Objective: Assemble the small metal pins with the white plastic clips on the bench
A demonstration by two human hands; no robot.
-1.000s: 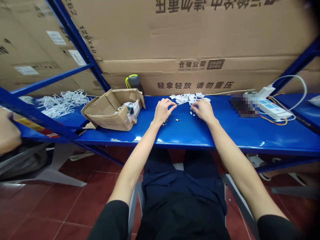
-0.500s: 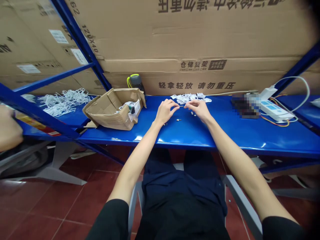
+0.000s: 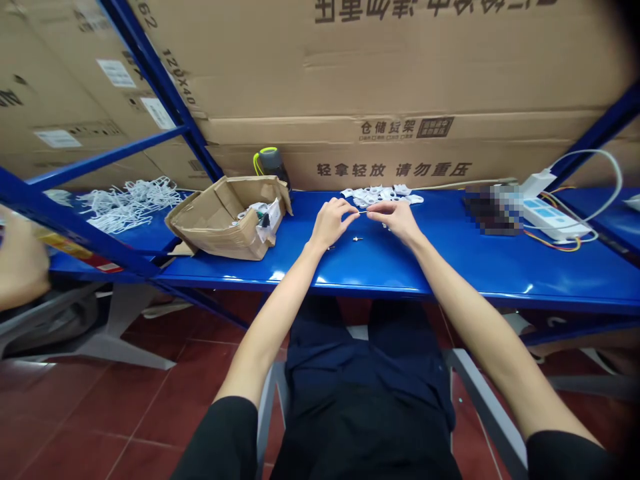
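Note:
Between my two hands runs a thin, short, pale yellowish rod (image 3: 363,213), too small to name more closely. My left hand (image 3: 331,222) pinches its left end between thumb and fingertips. At the other end, the thumb and fingers of my right hand (image 3: 397,219) are closed on it. Both hands are just above the blue tabletop (image 3: 400,263). Below them lies a small metal pin-like part (image 3: 357,239). Another tiny piece shows beside my left wrist. Behind my hands is a pile of white plastic pieces (image 3: 380,195).
An open cardboard box (image 3: 215,233) with small parts stands left, a dark bottle (image 3: 273,163) behind it. White cords (image 3: 133,203) lie further left, near another person's arm (image 3: 20,263). A power strip (image 3: 553,220) with cables sits right. Blue shelf posts (image 3: 150,73) flank the table.
My right hand has shifted slightly left, closer to my left fingertips. My left hand holds its place. At the far left, the other person's arm has moved a little.

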